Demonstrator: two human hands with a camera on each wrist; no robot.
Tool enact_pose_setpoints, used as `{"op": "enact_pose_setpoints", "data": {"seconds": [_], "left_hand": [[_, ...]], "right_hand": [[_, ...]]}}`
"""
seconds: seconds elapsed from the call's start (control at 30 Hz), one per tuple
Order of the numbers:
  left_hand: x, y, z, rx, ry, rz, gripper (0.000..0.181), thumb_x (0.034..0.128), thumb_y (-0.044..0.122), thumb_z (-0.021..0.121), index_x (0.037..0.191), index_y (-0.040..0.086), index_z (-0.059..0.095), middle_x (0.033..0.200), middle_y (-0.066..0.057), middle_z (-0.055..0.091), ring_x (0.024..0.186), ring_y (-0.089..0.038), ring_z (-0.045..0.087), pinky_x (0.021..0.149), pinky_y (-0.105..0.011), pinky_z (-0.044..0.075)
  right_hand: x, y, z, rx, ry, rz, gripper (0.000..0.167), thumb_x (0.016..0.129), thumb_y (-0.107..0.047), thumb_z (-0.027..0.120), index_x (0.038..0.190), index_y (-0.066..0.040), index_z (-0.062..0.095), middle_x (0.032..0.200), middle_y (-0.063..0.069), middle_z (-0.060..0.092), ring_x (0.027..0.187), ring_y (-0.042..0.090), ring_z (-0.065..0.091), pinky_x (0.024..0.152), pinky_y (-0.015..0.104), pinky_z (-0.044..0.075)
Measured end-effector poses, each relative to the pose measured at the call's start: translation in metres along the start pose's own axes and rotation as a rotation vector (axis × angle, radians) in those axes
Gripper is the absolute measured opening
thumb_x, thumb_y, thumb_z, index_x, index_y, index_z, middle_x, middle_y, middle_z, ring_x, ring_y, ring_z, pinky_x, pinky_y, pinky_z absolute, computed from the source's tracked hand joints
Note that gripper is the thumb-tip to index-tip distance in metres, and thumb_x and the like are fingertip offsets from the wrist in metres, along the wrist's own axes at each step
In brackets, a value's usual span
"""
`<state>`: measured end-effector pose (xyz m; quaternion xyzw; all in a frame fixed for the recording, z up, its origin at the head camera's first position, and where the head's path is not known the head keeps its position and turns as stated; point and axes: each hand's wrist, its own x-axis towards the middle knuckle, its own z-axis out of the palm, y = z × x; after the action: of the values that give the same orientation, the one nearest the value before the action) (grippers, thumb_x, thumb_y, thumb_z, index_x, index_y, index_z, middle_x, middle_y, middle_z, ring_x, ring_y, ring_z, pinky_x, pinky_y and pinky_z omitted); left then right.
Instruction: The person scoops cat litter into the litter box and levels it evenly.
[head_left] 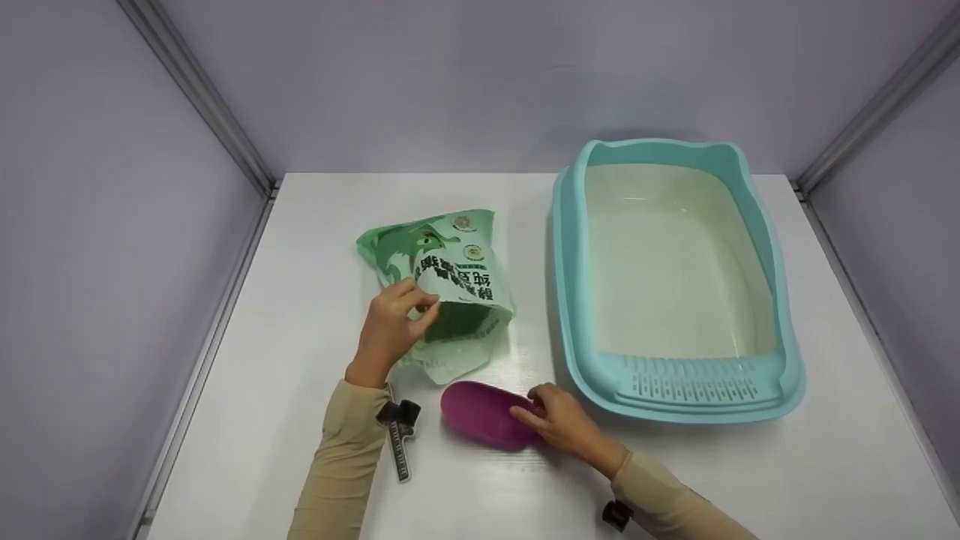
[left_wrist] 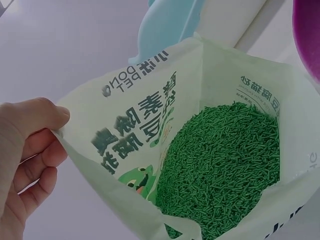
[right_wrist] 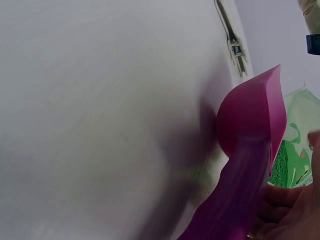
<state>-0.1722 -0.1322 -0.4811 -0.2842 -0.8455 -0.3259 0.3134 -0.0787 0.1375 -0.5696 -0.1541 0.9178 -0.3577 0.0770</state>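
My left hand (head_left: 394, 324) pinches the open rim of a pale green printed bag (head_left: 471, 259) between thumb and fingertips. Seen from the left wrist, this hand (left_wrist: 32, 160) holds a corner of the bag (left_wrist: 125, 95), and green pellets (left_wrist: 225, 160) fill its lower part. A purple scoop (head_left: 480, 414) lies in front of the bag's mouth, gripped at its handle end by my right hand (head_left: 571, 429). The right wrist view has the scoop (right_wrist: 245, 112) with its handle crossing in front of the right hand (right_wrist: 290, 212), which hides part of the grip.
On the right stands a large light blue tray (head_left: 568, 300) with a pale inside and a slotted front ledge. A dark strip with a light edge (head_left: 400, 454) lies beside the left wrist. Pale walls (head_left: 480, 82) enclose the white table (head_left: 300, 262) at the back and sides.
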Motion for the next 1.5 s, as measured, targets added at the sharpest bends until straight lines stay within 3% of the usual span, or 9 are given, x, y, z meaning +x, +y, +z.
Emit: {"op": "enact_pose_setpoints", "data": {"seconds": [0.17,0.33,0.53,0.87,1.2,1.5], "left_hand": [[-0.001,0.0,0.0,0.002,0.0,-0.003,0.005,0.0764,-0.002,0.076,0.078,0.001,0.073,0.07,-0.008,0.059,0.065,-0.018,0.062,0.057,-0.028,0.051],[-0.001,0.0,0.0,-0.005,-0.007,-0.003,0.004,0.0769,-0.002,0.075,0.079,0.001,0.073,0.071,-0.008,0.059,0.066,-0.018,0.063,0.057,-0.028,0.052],[-0.001,-0.001,0.0,-0.003,0.0,0.004,0.005,0.0765,-0.002,0.076,0.076,0.001,0.072,0.07,-0.008,0.059,0.065,-0.018,0.062,0.056,-0.028,0.052],[-0.002,-0.001,0.0,0.006,-0.015,0.002,0.004,0.0779,0.0,0.076,0.079,0.002,0.073,0.071,-0.009,0.059,0.065,-0.018,0.063,0.056,-0.027,0.052],[-0.001,-0.002,-0.001,0.022,-0.023,0.003,0.005,0.077,-0.001,0.076,0.079,0.003,0.074,0.07,-0.007,0.059,0.065,-0.017,0.063,0.057,-0.027,0.052],[0.0,-0.002,-0.001,0.01,-0.011,0.017,0.004,0.0766,-0.001,0.076,0.078,0.002,0.073,0.07,-0.007,0.059,0.065,-0.017,0.063,0.057,-0.027,0.053]], "right_hand": [[-0.007,0.009,-0.006,-0.019,-0.054,-0.028,0.053,0.07,-0.038,0.084,0.094,0.003,0.061,0.077,0.005,0.056,0.07,0.008,0.044,0.06,0.02,0.042],[-0.012,0.016,-0.011,-0.056,-0.084,-0.073,0.053,0.063,-0.032,0.089,0.091,0.003,0.062,0.078,0.007,0.06,0.07,0.008,0.047,0.06,0.02,0.044],[-0.018,0.02,-0.016,-0.063,-0.143,-0.058,0.047,0.063,-0.029,0.089,0.089,0.001,0.064,0.079,0.006,0.063,0.071,0.006,0.05,0.062,0.02,0.047],[-0.029,0.026,-0.018,-0.083,-0.145,-0.019,0.02,0.068,0.0,0.077,0.082,0.0,0.063,0.071,0.004,0.061,0.064,0.005,0.044,0.055,0.018,0.038],[-0.03,0.032,-0.016,-0.068,-0.191,-0.027,0.013,0.074,0.0,0.069,0.08,-0.004,0.058,0.067,-0.004,0.047,0.06,0.005,0.038,0.051,0.017,0.032],[-0.03,0.029,-0.018,-0.082,-0.243,-0.016,0.013,0.077,-0.004,0.068,0.087,-0.005,0.059,0.069,-0.004,0.049,0.061,0.005,0.041,0.051,0.018,0.034]]}}
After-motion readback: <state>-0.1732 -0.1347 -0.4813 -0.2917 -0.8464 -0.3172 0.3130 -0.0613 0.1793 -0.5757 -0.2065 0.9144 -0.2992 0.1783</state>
